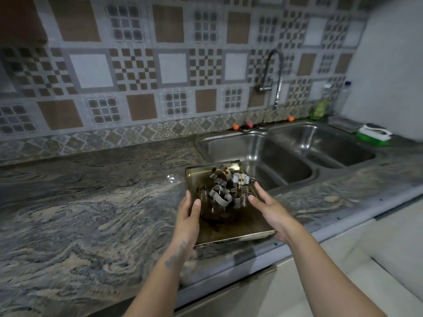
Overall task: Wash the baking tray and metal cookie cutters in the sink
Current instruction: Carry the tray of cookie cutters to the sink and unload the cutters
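— Two hands are in front of us. What do they hold?

— Our left hand (188,216) and right hand (269,212) are at the two long sides of a baking tray (240,227). The left thumb lies over the tray's left rim, with the fingers out of sight beneath it. The right hand's fingers are straight, stretched along the right rim. We cannot tell for certain whether the tray is lifted or lying on the countertop (91,213).

— Where is the tray?

— Over the stone-patterned countertop, just beside the left basin of a double steel sink (286,161). Its far corner reaches over the basin's edge.

— And the cutters?

— Several metal cookie cutters (225,188) are heaped on the far half of the tray, some smeared brown. The tray floor nearer us is stained dark.

— What else do we see?

— A curved tap (273,72) is fixed to the tiled wall above the sink. Near the right basin are a green bottle (320,107) and a green scrubbing brush (373,135).
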The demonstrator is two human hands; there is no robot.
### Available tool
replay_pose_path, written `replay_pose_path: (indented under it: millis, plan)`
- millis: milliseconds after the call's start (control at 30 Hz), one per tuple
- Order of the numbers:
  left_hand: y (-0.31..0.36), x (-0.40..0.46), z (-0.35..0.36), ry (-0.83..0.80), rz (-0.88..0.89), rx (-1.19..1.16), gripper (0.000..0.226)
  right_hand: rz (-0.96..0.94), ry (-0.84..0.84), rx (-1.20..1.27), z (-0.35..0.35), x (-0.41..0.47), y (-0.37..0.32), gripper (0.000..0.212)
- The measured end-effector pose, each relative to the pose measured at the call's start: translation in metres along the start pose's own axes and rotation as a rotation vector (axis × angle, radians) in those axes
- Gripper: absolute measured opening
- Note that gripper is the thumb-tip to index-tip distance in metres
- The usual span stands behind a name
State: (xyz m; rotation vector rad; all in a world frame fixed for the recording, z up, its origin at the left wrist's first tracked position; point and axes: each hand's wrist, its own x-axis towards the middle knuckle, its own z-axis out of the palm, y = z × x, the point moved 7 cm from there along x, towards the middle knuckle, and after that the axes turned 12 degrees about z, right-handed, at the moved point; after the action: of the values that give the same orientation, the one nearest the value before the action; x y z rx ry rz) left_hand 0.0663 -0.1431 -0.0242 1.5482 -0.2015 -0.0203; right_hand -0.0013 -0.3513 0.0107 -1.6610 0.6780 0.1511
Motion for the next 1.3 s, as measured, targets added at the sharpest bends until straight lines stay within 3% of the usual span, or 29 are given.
replay_pose_path:
  millis: [500, 833, 1300]
  plan:
    - [0.012, 0.008, 0.293, -0.224, 0.002, -0.007, 0.060, -0.040, 0.113, 0.098, -0.279, 0.043, 0.035, 0.062]
    - [0.005, 0.060, 0.415, -0.281, -0.042, -0.017, 0.059, -0.015, 0.127, 0.136, -0.389, 0.109, 0.031, 0.062]
    - [-0.039, 0.225, 0.546, -0.186, -0.091, -0.083, 0.055, 0.047, 0.118, -0.038, -0.496, 0.291, -0.040, 0.060]
